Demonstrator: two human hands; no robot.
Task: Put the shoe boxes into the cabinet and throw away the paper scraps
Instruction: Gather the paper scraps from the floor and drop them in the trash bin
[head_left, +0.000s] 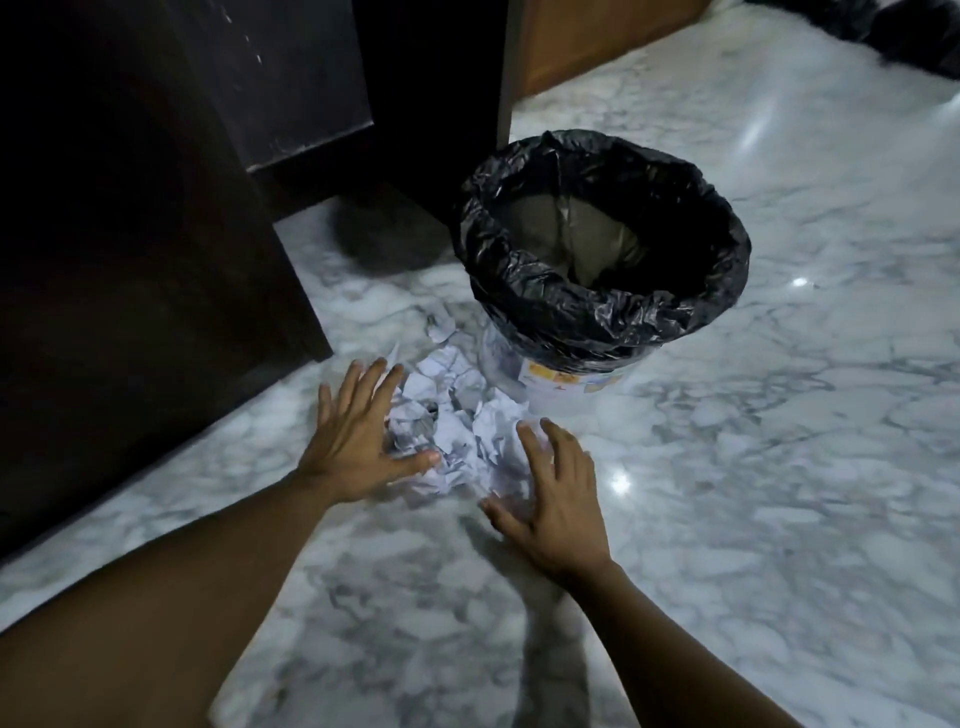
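Crumpled white paper scraps (460, 434) lie heaped on the grey-veined marble floor (753, 467), just beside the white bin (519, 296) lined with a black plastic bag. My left hand (358, 441) and right hand (553, 501) flank the heap, fingers spread apart, touching its edges.

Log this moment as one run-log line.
paper scraps: piled on floor beside bin | left hand: open, at pile's left | right hand: open, at pile's right | bin: upright, black-lined
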